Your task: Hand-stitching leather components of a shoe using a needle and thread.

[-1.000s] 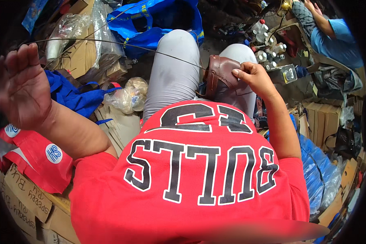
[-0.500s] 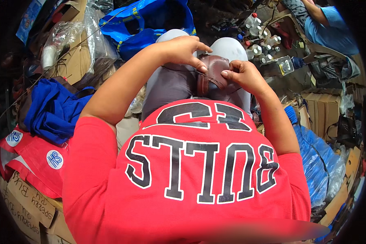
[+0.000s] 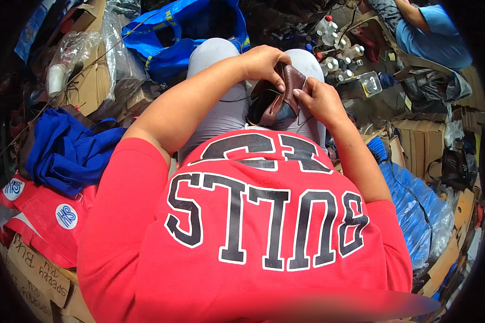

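A brown leather shoe point(image 3: 291, 81) rests between my knees, tilted so that its dark opening shows on the left. My left hand point(image 3: 268, 65) reaches over from the left and grips the shoe's upper edge, its thumb pressing near the opening. On the right side, my right hand point(image 3: 320, 101) pinches the leather between thumb and bent fingers. A thin dark thread point(image 3: 233, 100) trails to the left of the shoe across my grey trouser leg. Whether either hand also holds the thread or a small tool cannot be made out.
A blue bag point(image 3: 186, 37) lies beyond my left knee. Several capped bottles point(image 3: 339, 40) stand beyond my right knee, near a person in a blue shirt point(image 3: 436, 40). Blue cloth point(image 3: 70, 151) is heaped at left; cardboard point(image 3: 423, 142) and blue plastic sheeting point(image 3: 404, 199) lie at right.
The shoe has been turned from showing its smooth brown outside to showing its opening. My left hand, whose fingers were spread near the thread, has closed on the upper edge.
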Demonstrator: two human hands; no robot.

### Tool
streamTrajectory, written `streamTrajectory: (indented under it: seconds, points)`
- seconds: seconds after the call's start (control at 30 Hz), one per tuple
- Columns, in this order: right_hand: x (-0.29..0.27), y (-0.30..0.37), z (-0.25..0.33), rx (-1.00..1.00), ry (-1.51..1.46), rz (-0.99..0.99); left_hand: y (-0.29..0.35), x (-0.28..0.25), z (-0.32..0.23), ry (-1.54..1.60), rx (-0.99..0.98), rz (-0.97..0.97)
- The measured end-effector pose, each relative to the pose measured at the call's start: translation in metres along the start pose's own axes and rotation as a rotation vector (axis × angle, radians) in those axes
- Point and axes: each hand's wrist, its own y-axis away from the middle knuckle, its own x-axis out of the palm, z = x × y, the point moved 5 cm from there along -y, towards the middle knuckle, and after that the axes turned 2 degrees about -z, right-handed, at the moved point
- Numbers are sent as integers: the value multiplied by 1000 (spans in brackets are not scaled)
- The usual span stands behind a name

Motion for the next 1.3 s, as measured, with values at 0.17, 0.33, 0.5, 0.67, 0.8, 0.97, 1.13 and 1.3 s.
streamTrajectory:
  seconds: [0.17, 0.33, 0.5, 0.67, 0.8, 0.97, 1.13, 1.3]
  points:
    - [11, 0, -15, -89, -163, -14, 1, 1, 13, 114, -127, 137]
    - [-59, 18, -154, 297, -602, -219, 1, -2, 20, 321, -164, 293]
    - [-60, 48, -118, 217, -776, -403, 3, 1, 22, 392, -174, 321]
    - [-31, 52, 24, -401, -111, -150, 3, 4, 24, 390, -163, 279]
    - [-22, 41, 15, -324, -130, -200, 4, 2, 24, 383, -166, 264]
    - [-20, 30, 34, -320, -250, -121, 7, 0, 26, 318, -182, 256]
    - [-16, 25, 34, -257, -213, -82, 8, -4, 21, 306, -171, 243]
    - [-20, 21, 47, -232, -87, -46, 11, -7, 19, 319, -173, 246]
